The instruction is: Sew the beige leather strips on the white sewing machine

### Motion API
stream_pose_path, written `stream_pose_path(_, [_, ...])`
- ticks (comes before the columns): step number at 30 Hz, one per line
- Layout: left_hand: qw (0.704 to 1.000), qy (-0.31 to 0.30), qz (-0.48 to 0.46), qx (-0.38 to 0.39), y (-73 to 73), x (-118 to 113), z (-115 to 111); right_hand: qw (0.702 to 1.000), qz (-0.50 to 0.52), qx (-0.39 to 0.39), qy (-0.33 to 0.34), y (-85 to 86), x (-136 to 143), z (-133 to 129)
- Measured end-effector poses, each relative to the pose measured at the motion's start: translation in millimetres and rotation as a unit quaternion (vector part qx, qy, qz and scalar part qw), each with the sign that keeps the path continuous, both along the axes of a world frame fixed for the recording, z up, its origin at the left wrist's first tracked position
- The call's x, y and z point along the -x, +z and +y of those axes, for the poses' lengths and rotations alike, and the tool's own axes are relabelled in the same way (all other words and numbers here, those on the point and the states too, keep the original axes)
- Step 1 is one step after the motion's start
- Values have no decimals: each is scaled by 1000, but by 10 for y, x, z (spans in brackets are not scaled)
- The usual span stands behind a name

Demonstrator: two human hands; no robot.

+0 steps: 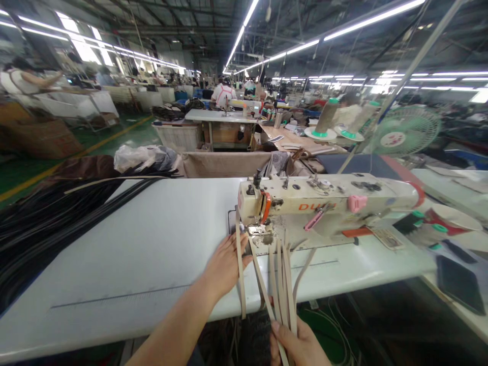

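A cream sewing machine (328, 199) stands on a white table (125, 254). Several tan leather strips (280, 277) run from under its needle area toward me and hang over the table's front edge. My left hand (224, 264) lies flat on the table just left of the needle, fingers pressing one strip (240, 264). My right hand (299, 343) is below the table edge, closed around the bundle of strips.
A heap of black straps (49, 223) covers the table's left end. Thread cones (324, 119) and a green fan (406, 129) stand behind the machine. A dark phone (459, 284) lies at the right. Other workers sit at far tables.
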State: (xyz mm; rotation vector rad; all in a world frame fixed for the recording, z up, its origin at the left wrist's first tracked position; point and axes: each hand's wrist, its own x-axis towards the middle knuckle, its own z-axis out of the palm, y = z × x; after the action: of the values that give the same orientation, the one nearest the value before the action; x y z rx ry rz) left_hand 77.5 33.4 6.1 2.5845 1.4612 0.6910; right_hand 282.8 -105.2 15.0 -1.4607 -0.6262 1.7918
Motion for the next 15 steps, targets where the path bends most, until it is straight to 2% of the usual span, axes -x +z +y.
stream_pose_path(4, [1000,7,-5,13,-18,9,45,1000,-11,5,21,-49,23,63])
stream_pose_path(10, [1000,8,-20,14,-5,28,135,999,-15,-7,29,98,58,107])
stream_pose_path(15, [999,7,-39,1,-14,37,131,999,-16,-20,22,103,81,119])
